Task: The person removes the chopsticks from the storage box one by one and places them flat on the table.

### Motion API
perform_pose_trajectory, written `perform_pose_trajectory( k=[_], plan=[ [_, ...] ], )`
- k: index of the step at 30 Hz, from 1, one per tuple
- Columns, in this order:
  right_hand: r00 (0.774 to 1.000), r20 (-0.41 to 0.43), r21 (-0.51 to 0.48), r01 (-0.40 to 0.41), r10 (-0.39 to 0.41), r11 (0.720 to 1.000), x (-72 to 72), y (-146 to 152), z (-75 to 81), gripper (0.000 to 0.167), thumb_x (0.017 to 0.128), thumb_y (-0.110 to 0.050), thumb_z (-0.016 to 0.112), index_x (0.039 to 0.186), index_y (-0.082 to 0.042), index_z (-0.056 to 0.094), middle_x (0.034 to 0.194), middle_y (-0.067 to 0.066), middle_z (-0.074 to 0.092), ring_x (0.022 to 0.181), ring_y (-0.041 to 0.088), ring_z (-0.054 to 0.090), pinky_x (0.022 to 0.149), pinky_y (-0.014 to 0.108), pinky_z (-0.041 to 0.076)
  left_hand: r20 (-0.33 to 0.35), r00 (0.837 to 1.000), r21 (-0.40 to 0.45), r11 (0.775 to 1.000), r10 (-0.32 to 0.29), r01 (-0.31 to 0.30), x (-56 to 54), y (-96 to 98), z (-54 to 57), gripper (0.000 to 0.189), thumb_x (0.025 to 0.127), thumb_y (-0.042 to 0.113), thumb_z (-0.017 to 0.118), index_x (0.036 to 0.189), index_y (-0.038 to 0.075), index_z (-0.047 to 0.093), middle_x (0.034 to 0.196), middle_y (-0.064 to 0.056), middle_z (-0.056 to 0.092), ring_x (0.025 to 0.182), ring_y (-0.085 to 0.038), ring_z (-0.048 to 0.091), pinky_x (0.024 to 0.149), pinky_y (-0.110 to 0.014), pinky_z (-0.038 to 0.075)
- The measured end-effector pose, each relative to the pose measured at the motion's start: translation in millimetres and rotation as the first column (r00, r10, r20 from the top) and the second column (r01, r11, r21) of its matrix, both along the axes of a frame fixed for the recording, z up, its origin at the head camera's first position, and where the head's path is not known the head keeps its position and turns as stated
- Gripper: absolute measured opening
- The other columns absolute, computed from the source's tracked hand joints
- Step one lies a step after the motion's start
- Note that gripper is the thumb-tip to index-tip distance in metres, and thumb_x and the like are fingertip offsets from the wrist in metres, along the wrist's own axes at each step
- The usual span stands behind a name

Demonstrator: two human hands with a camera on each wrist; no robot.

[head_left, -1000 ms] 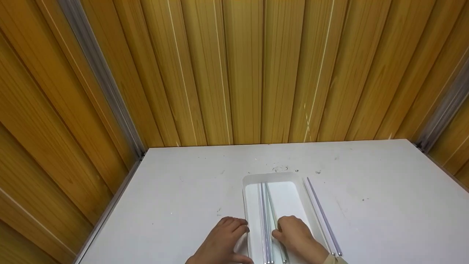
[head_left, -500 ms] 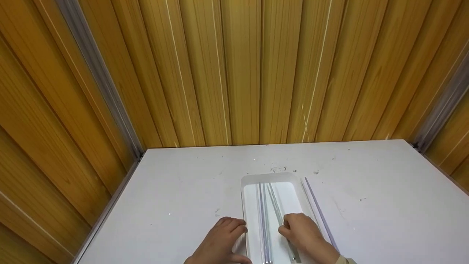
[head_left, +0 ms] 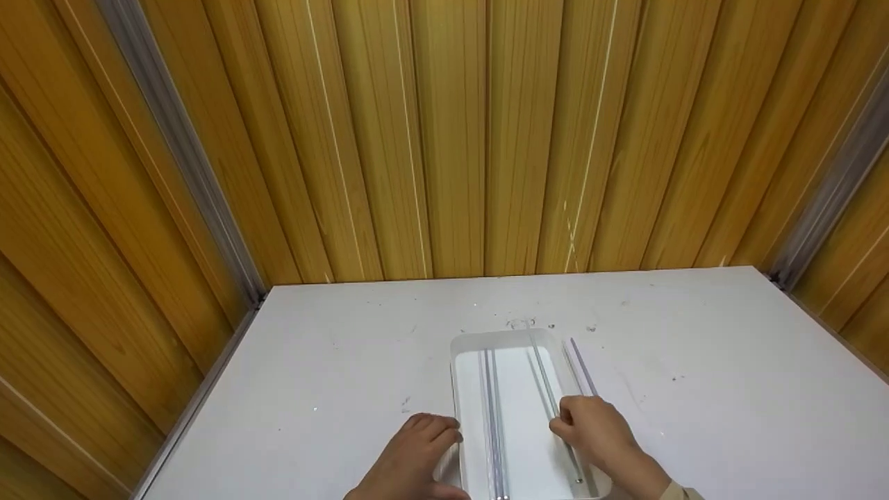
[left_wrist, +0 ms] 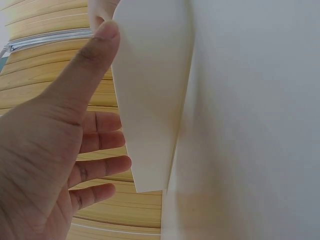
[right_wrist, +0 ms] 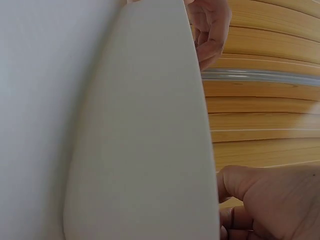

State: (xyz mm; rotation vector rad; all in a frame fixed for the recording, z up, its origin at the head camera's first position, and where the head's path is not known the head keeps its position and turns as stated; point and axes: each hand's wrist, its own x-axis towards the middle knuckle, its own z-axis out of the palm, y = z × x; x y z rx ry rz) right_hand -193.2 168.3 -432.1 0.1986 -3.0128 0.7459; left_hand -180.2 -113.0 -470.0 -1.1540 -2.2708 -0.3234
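Note:
A white, narrow rectangular box (head_left: 524, 458) stands on the table. My left hand (head_left: 413, 451) rests at its left side, thumb and fingertips touching the rim; in the left wrist view the fingers of this left hand (left_wrist: 45, 150) are loosely extended along the wall. Inside the box, several thin pastel chopsticks (head_left: 491, 417) lie lengthwise near the left wall. My right hand (head_left: 590, 427) pinches a pale green chopstick (head_left: 544, 371) over the box's right part, its far end reaching above the back rim. In the right wrist view the box wall (right_wrist: 145, 120) hides what the right hand holds.
Outside the box's right wall lie a purple chopstick (head_left: 582, 364) and a paler one, partly hidden behind my right hand. The white table (head_left: 347, 361) has small dark marks. Wood-patterned panels (head_left: 451, 139) enclose the back and sides.
My right hand has moved right with the green chopstick, away from the chopsticks at the left wall, and the chopstick's far end has risen over the back rim. The left hand stays at the box.

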Motion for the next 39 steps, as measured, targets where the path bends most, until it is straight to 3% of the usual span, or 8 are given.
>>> perform_pose_trajectory(
  k=[10, 20, 30, 39],
  plan=[
    [0.999, 0.014, 0.015, 0.034, -0.034, 0.999, -2.5, 22, 3.5, 0.025, 0.08, -0.013, 0.059, 0.059, -0.013, 0.045, 0.051, -0.005, 0.038, 0.049, 0.009, 0.038, 0.044, 0.018, 0.027, 0.008, 1.0, 0.009, 1.0, -0.004, 0.004, 0.7, -0.1, 0.7, 0.066, 0.066, 0.071, 0.067, 0.099, 0.013, 0.061, 0.108, 0.002, 0.064, 0.1, -0.011, 0.06, 0.088, -0.03, 0.05],
    [1.0, 0.015, 0.047, 0.023, -0.024, 0.999, -6.1, 38, 2.5, 0.028, 0.083, -0.014, 0.059, 0.059, -0.013, 0.044, 0.052, -0.005, 0.036, 0.047, 0.008, 0.034, 0.042, 0.015, 0.022, 0.006, 1.0, 0.007, 1.0, 0.003, -0.003, -0.2, -0.4, -0.4, 0.065, 0.068, 0.071, 0.066, 0.099, 0.014, 0.061, 0.108, 0.002, 0.064, 0.1, -0.011, 0.059, 0.088, -0.029, 0.05],
    [0.999, 0.031, 0.022, 0.009, -0.01, 1.0, -9.9, 54, -2.0, 0.025, 0.082, -0.015, 0.059, 0.061, -0.013, 0.046, 0.053, -0.004, 0.04, 0.051, 0.01, 0.036, 0.046, 0.018, 0.026, 0.03, 1.0, 0.004, 1.0, 0.007, -0.007, 0.7, -0.6, -2.1, 0.063, 0.068, 0.069, 0.067, 0.099, 0.014, 0.061, 0.108, 0.002, 0.064, 0.1, -0.012, 0.061, 0.088, -0.029, 0.051],
    [0.996, 0.073, 0.053, 0.045, -0.049, 0.998, -14.2, 70, -6.0, 0.023, 0.083, -0.015, 0.057, 0.063, -0.011, 0.048, 0.055, -0.002, 0.043, 0.054, 0.012, 0.041, 0.047, 0.02, 0.031, 0.044, 0.999, 0.022, 1.0, -0.005, 0.004, -0.1, 0.2, -0.8, 0.064, 0.069, 0.069, 0.067, 0.099, 0.013, 0.062, 0.108, 0.001, 0.064, 0.1, -0.012, 0.06, 0.09, -0.029, 0.05]
  ],
)
